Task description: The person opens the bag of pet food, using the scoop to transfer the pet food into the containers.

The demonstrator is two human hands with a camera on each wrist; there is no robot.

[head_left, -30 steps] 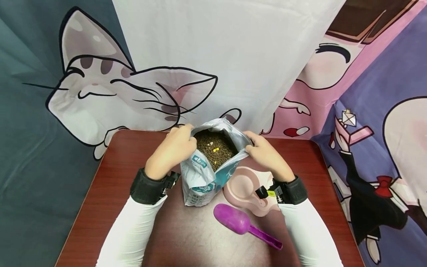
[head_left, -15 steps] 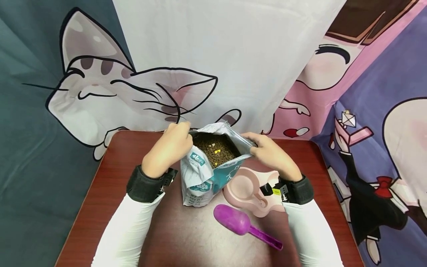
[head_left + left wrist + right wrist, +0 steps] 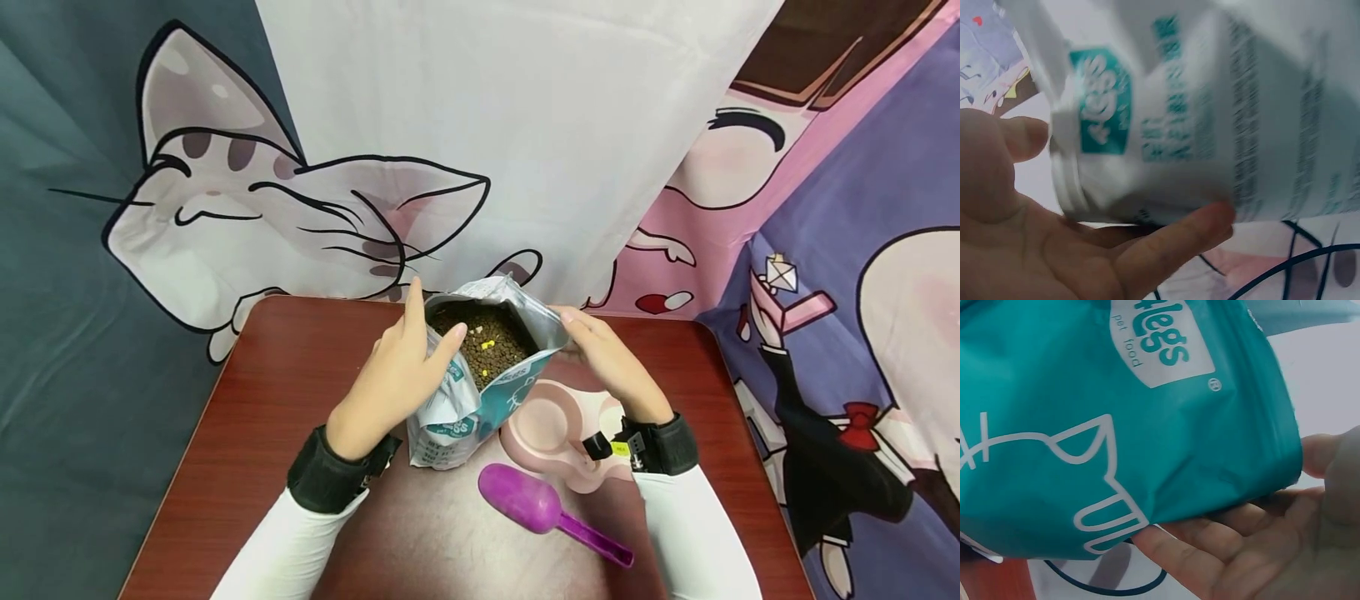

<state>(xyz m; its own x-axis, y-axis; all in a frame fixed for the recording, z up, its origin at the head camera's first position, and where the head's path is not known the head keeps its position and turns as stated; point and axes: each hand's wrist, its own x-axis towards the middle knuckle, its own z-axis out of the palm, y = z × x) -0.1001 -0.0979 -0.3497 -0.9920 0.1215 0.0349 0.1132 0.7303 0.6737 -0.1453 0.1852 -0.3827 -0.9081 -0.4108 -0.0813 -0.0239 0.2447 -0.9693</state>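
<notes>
A silver-and-teal pet food bag [image 3: 513, 392] stands upright on the table with its top spread wide. Brown kibble [image 3: 491, 337] with a few yellow and white bits shows inside. My left hand [image 3: 393, 371] lies against the bag's left side, fingers extended and thumb over the rim. In the left wrist view, its fingers [image 3: 1179, 244] run along the bag's printed side panel. On the opposite side, my right hand [image 3: 611, 362] touches the right edge; the right wrist view has its fingers [image 3: 1210, 544] loosely extended along the bag and the thumb beside the rim.
A purple scoop [image 3: 521, 498] lies in front of the bag, its handle toward the lower right. A pale pink double bowl [image 3: 543, 423] sits right of the bag, partly under my right wrist. Printed cloth [image 3: 517, 125] hangs behind the reddish-brown table [image 3: 300, 367].
My left hand has released the bag's left rim and straightened its fingers along that side. My right hand's grip on the right edge has loosened. The opening stays spread; scoop and bowl have not moved.
</notes>
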